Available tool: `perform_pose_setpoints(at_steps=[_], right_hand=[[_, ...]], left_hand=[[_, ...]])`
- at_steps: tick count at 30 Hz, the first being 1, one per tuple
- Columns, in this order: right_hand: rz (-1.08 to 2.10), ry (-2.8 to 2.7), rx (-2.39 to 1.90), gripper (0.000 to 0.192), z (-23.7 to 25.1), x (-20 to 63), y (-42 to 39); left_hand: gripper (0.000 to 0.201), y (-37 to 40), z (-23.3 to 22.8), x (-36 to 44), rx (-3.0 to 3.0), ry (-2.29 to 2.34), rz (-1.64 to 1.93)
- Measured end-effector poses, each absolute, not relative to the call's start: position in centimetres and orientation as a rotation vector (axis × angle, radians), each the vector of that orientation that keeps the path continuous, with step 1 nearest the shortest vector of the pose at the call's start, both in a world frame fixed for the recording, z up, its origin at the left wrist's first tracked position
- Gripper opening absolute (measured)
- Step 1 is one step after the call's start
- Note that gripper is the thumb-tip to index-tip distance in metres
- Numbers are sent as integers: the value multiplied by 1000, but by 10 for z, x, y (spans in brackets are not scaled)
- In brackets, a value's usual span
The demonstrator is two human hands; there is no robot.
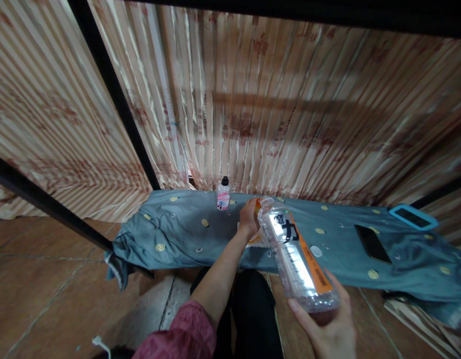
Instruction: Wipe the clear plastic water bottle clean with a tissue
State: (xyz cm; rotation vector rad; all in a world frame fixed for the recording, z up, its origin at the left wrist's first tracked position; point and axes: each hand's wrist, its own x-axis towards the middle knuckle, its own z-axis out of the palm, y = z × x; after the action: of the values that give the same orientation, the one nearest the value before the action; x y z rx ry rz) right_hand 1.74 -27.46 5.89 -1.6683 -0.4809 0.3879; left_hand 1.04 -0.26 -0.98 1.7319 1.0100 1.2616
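Spillage risk: right hand (327,329) cups only the base of the tilted uncapped bottle (295,254), held above the blue cloth (178,234) with its mouth at 11 o'clock, where left hand (248,217) fingers curl beside it, contents unclear.

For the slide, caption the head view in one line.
Right hand holds a clear bottle tilted over a grey cloth; left hand reaches to its mouth end.

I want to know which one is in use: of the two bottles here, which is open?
The large clear bottle with the orange label, held tilted in the right hand, has no cap on. The small bottle standing by the curtain has its black cap on.
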Motion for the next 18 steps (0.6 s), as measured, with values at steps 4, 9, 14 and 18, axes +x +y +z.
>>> perform_pose_setpoints(at_steps=[4, 9, 14, 18], right_hand=[[379, -501, -1692, 107, 56, 19, -275], [405, -500, -1689, 110, 52, 21, -277], [386, -501, -1699, 111, 52, 20, -276], [406, -480, -1688, 110, 53, 20, -275]], left_hand=[[25, -2, -10, 10, 1715, 1004, 1268], [26, -3, -8, 8, 1712, 985, 1265], [25, -3, -8, 8, 1706, 977, 1280], [23, -2, -10, 8, 1721, 984, 1265]])
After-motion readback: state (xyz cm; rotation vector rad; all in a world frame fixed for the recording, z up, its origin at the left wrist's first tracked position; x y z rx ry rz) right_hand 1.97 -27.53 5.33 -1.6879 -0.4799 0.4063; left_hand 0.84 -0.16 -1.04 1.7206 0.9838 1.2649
